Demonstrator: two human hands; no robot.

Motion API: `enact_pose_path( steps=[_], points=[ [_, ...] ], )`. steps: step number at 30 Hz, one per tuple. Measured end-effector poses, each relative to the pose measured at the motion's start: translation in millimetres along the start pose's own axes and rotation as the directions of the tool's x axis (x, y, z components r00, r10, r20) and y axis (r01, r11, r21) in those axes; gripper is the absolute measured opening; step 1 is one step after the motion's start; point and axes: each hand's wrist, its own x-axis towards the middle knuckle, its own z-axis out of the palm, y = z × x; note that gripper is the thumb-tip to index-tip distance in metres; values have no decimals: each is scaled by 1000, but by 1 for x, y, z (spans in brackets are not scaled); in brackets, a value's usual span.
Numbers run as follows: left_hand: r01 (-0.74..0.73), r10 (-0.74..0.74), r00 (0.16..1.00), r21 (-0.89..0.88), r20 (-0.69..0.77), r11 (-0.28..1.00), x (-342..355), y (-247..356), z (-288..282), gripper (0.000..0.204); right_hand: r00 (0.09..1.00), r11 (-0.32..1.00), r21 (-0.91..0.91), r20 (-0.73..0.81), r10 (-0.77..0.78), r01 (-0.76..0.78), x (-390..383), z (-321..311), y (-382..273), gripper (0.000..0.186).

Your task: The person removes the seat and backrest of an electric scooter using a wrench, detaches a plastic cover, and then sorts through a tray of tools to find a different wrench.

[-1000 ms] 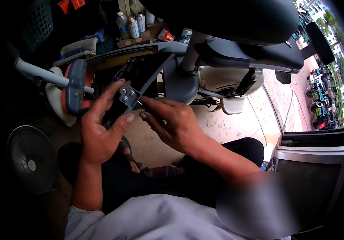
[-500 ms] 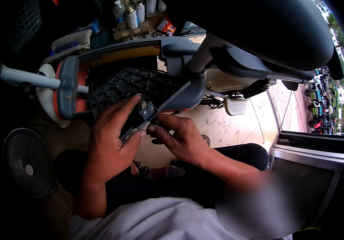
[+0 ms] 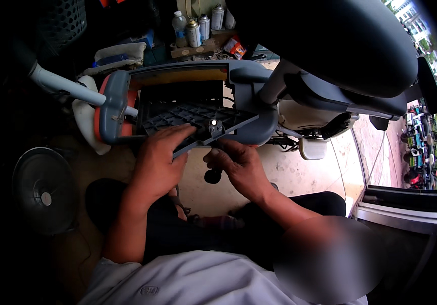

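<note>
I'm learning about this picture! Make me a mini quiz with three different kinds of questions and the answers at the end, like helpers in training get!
1. True or false: the person's left hand is touching the black ribbed panel.

2. Pick one. What colour is the slanting pole on the left side of the picture?
A) bright red
B) pale grey-blue
C) yellow

3. Fill in the blank: in the picture, the clear bottle stands to the ____ of the metal cans.

Key: 1. True. 2. B. 3. left.
</note>
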Motion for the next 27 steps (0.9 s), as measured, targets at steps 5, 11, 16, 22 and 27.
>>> enact_pose_path(
  steps=[5,11,16,22,27],
  points=[
    [-56,56,998,33,6,998,-5,-3,6,39,999,999,-22,-20,34,-35,-5,6,-3,25],
    [-90,90,996,105,2,990,-9,-1,13,41,999,972,-236,-51,9,-21,-7,5,13,22],
    [-109,108,994,151,15,982,-12,-8,16,42,995,885,-462,-53,-85,51,-15,10,9,25],
    [-115,116,993,202,8,973,-13,-18,22,42,993,824,-562,-39,-115,74,-13,12,24,23],
    [-62,62,998,191,8,980,-14,-22,21,44,998,849,-526,17,63,-44,-13,15,35,23]
  ],
)
